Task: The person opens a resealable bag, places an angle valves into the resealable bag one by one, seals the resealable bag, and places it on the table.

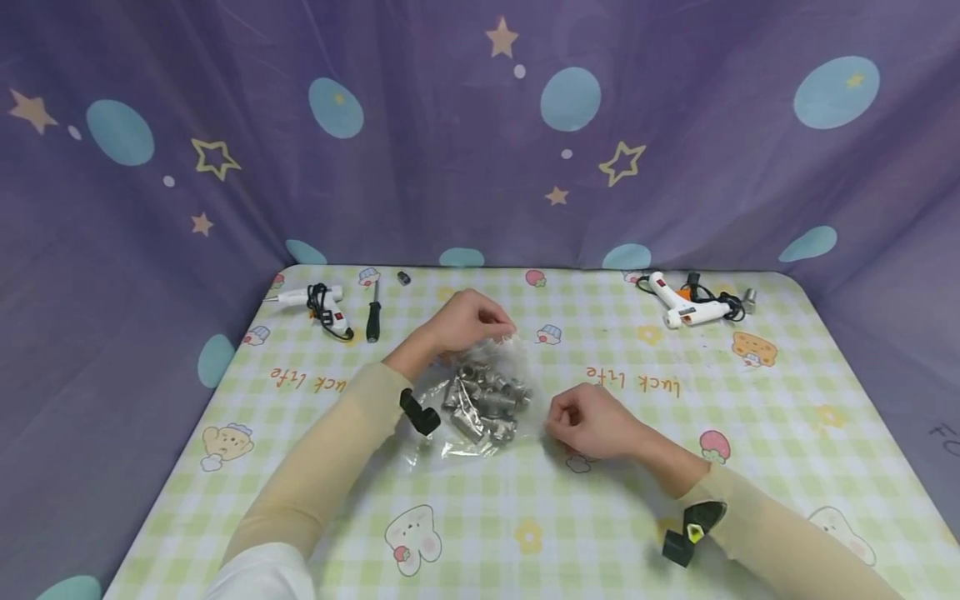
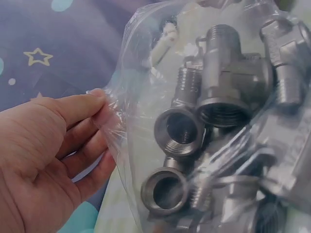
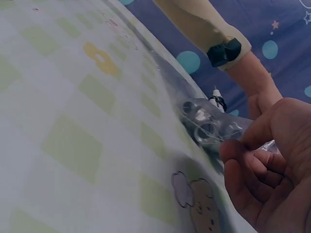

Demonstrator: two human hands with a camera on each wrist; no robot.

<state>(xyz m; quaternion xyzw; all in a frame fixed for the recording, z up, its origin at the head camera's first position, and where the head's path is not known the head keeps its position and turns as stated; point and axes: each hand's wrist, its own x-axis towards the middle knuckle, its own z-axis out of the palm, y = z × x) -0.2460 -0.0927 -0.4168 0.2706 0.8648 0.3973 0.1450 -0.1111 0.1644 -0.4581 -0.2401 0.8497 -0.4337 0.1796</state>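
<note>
A clear plastic bag (image 1: pixel 480 400) of several metal threaded pipe fittings (image 2: pixel 218 97) lies in the middle of the checked tablecloth (image 1: pixel 480 517). My left hand (image 1: pixel 468 321) pinches the bag's far edge between thumb and fingers (image 2: pixel 92 109). My right hand (image 1: pixel 588 421) grips the bag's near right edge, its fingers (image 3: pixel 248 155) curled on the plastic (image 3: pixel 218 133). In the left wrist view the fittings fill the right side, seen through the bag.
A white glue gun (image 1: pixel 318 300) with a black cord and a black-handled screwdriver (image 1: pixel 372 312) lie at the back left. A second white glue gun (image 1: pixel 690 308) lies at the back right beside a small metal part (image 1: pixel 748 298). Purple star curtain (image 1: pixel 480 125) surrounds the table.
</note>
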